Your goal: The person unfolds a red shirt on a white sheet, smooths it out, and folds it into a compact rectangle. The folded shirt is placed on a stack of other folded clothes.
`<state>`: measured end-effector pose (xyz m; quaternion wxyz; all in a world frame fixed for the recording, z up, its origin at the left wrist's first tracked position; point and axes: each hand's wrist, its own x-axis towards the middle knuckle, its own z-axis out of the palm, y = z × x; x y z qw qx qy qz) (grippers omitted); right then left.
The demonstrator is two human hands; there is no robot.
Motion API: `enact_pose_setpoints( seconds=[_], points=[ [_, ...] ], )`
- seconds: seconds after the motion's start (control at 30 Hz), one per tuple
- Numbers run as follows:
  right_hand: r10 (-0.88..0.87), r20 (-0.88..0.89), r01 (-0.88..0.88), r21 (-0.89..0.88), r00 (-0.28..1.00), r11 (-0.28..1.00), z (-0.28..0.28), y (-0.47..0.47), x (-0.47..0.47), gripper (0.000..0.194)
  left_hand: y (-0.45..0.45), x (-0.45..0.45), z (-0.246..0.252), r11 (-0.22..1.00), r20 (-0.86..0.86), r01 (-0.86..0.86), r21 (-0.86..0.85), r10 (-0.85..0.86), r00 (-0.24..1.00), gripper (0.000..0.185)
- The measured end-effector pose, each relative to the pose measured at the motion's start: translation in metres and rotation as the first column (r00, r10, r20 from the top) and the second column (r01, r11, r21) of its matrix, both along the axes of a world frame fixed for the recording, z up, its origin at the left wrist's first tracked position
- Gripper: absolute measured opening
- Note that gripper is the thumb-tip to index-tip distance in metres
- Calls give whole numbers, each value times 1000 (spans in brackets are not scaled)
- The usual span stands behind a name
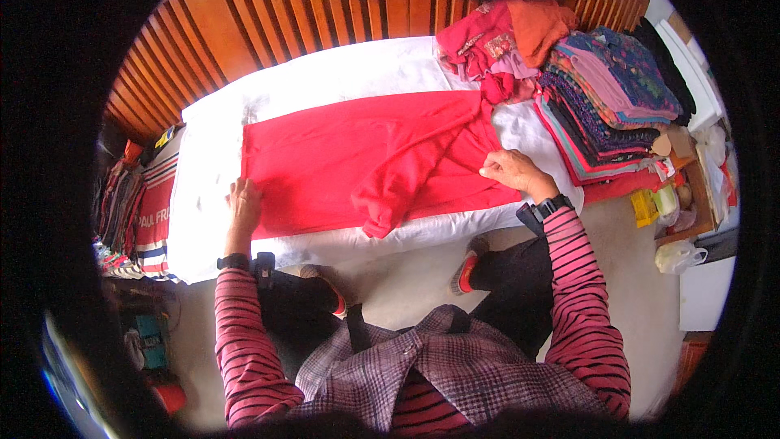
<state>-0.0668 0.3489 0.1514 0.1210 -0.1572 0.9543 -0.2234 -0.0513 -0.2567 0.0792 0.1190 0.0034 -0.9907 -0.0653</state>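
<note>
A red knit garment (329,152) is spread across a white sheet. Its left part lies fairly flat, while a sleeve-like piece (390,204) is bunched over the front edge and folds cross the right part. My left hand (244,204) rests at the garment's left edge, fingers pointing away from me; whether it grips any cloth is hidden. At the right end, my right hand (515,172) has thumb and fingers drawn together on the red fabric, where creases run towards the fingertips.
A tall stack of folded clothes (609,103) stands at the right, beside a loose heap of red and orange clothes (503,42). Slatted wood panelling (317,18) borders the far side. Hanging or stacked garments (116,201) lie far left. A white plastic bag (679,256) sits at right.
</note>
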Motion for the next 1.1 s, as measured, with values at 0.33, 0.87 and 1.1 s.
enact_pose_setpoints(
  seconds=[0.33,0.87,1.1],
  points=[
    [45,-542,-130,-120,839,984,-19,-51,-39,29,159,15,32,783,-148,372,498,-346,926,34],
    [100,-512,-123,-12,853,992,-32,-47,-91,12,207,9,81,534,157,253,807,-606,780,13],
    [8,-484,-85,-138,875,987,-27,-40,-97,10,176,0,106,620,409,255,742,-720,560,16]
  ],
)
